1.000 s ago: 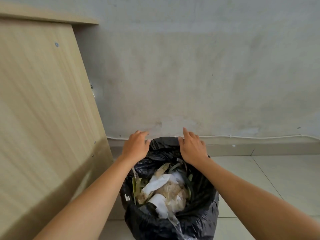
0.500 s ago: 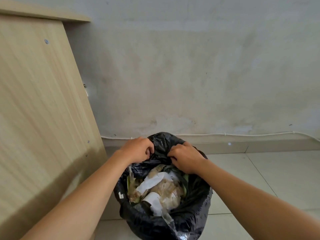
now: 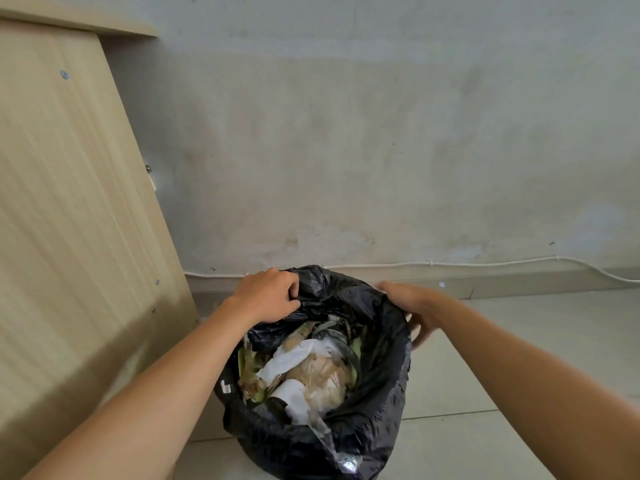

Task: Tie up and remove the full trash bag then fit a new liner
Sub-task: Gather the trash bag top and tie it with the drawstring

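A black trash bag [image 3: 377, 403] lines a bin on the floor and is folded over its rim, so the bin itself is hidden. Inside lie white paper, brown wrappers and green leaves [image 3: 304, 368]. My left hand [image 3: 268, 294] is closed on a bunch of the bag's far-left edge. My right hand [image 3: 414, 308] lies along the outside of the far-right rim, its fingers spread and curled against the plastic, holding nothing.
A light wooden cabinet side [image 3: 69, 220] stands close on the left of the bin. A stained grey wall [image 3: 381, 150] rises behind, with a white cable [image 3: 485, 263] along its base. Pale floor tiles [image 3: 536, 341] stretch to the right.
My right hand let go of the bag's far edge and slid right, round the outside of the rim. My left hand kept its grip on the far-left edge.
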